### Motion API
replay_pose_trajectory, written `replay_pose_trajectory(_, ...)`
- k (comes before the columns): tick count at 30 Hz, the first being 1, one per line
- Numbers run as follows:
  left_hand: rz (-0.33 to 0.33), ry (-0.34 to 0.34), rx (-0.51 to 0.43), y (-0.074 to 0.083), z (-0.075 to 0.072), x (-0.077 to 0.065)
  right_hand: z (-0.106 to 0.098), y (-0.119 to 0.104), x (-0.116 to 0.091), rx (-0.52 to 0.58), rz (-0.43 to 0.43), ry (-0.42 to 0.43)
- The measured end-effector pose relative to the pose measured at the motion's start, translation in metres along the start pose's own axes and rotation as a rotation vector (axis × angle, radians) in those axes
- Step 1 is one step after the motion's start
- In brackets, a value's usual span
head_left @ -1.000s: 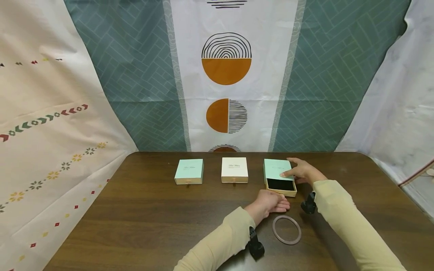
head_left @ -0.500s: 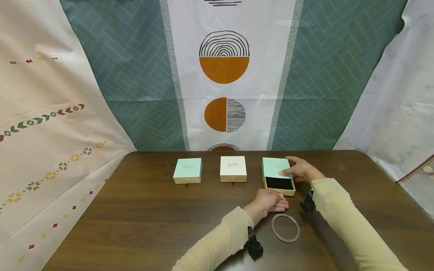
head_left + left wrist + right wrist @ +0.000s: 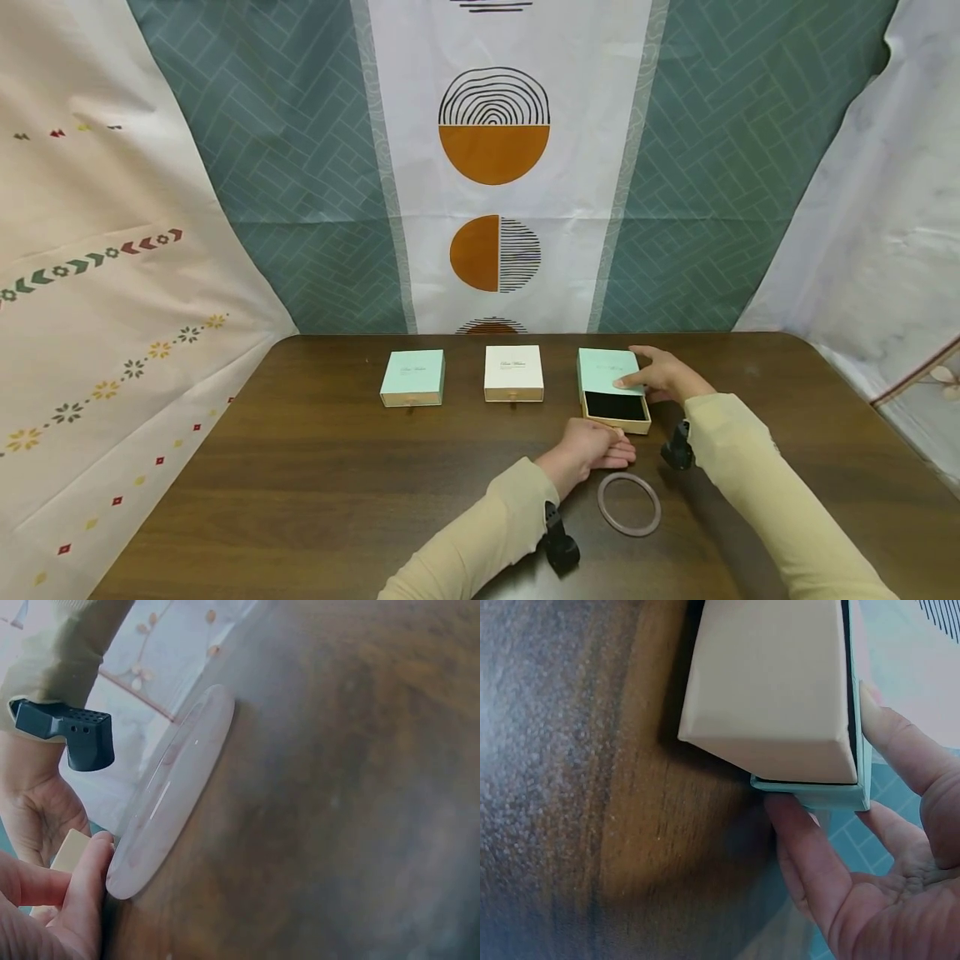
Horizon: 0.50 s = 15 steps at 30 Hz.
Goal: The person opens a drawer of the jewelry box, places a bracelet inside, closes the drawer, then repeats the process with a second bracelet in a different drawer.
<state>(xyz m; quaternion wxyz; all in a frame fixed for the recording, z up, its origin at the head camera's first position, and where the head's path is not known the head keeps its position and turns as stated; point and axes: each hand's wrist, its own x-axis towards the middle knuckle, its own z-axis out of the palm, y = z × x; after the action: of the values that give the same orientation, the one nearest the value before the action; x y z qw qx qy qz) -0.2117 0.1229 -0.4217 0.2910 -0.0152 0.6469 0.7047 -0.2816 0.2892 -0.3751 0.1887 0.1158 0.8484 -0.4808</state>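
Observation:
In the head view, a mint drawer-style gift box (image 3: 606, 363) lies at the right of the table, its black-lined cream drawer (image 3: 628, 426) partly out toward me. My right hand (image 3: 663, 377) grips the box's mint sleeve, thumb on the top and fingers along the right side; the right wrist view shows the sleeve (image 3: 829, 796) between thumb and fingers. At the drawer's front edge, my left hand (image 3: 591, 446) pinches with thumb and index finger, covering the pull tab; its other fingers extend to the right. A pale mauve bangle (image 3: 657, 506) lies flat just in front of that hand.
Another mint box (image 3: 416, 371) and a white box (image 3: 513, 364), both with drawers in, stand along the back left and back middle of the brown wooden table (image 3: 315, 500). Patterned cloths (image 3: 322, 275) hang behind and beside it.
The head view has shifted slightly. Both hands, the gift box, its drawer and the bangle show no visible movement relative to the table.

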Motion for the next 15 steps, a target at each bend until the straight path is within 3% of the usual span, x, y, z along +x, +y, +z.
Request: replay_pose_trajectory(15,-0.014,-0.015,0.007,0.0010,-0.0003,-0.0009,-0.0004,-0.0004,-0.0009,-0.035,-0.013,-0.004)
